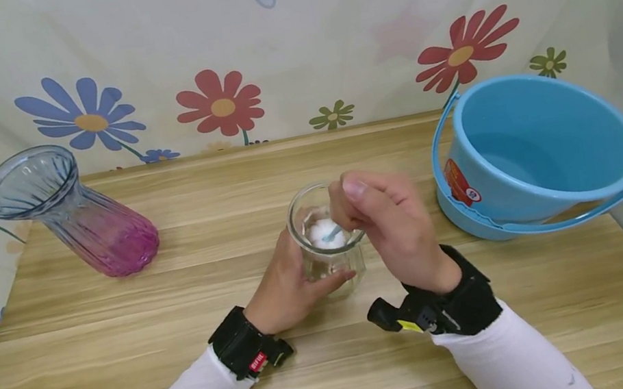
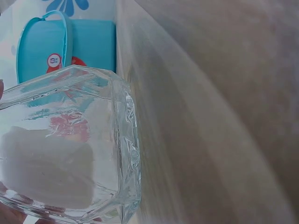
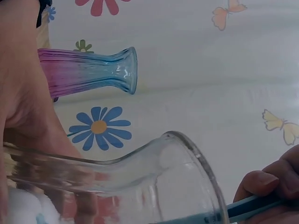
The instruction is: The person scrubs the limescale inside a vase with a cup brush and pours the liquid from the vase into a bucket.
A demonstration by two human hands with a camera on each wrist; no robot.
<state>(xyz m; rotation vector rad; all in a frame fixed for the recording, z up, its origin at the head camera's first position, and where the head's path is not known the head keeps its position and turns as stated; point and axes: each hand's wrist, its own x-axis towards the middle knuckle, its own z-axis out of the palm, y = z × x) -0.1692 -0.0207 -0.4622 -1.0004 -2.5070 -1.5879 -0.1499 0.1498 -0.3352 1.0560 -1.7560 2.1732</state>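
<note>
My left hand [image 1: 278,291] grips a clear glass vase [image 1: 331,263] with a flared rim, low over the table's middle. Through its mouth reaches a bottle brush with a white, soft-looking head [image 1: 322,229]. My right hand [image 1: 401,227] pinches the brush's thin blue handle [image 3: 247,208] just above the rim. In the left wrist view, the white head [image 2: 49,168] appears as a pale block behind the faceted glass [image 2: 122,154]. Part of the handle is hidden by the right hand in the head view.
A ribbed blue-to-pink glass vase [image 1: 104,224] stands upright at the table's left. On the right is a blue plastic bucket [image 1: 492,190] with its handle lowered. Behind the wooden table [image 1: 211,191] hangs a flower-printed curtain [image 1: 277,68].
</note>
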